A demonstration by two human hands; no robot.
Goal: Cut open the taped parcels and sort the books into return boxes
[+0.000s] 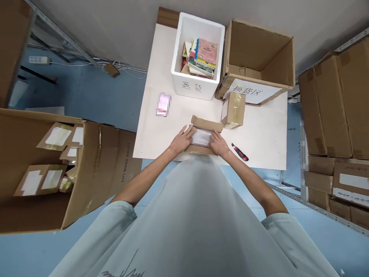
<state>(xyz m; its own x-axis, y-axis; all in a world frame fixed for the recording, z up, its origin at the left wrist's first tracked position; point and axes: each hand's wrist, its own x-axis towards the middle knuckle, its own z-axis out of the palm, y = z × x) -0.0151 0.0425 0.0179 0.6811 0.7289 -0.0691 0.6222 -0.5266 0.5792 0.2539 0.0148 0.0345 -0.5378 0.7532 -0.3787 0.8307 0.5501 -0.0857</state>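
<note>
A small cardboard box lies on the white tabletop close to my body, its long flaps folded open. Inside it shows a pale item in clear wrapping. My left hand grips the box's left end, fingers over the edge. At the right end, my right hand has its fingers curled over the side, thumb hidden. To the right of that hand rests a black and red utility knife. Behind it stands a taped cardboard box with a white label.
A white foam box with several books stands at the back, beside a large open carton. A blurred pinkish item lies on the left. Left of the table, a big carton holds labelled boxes. Shelved cartons line the right.
</note>
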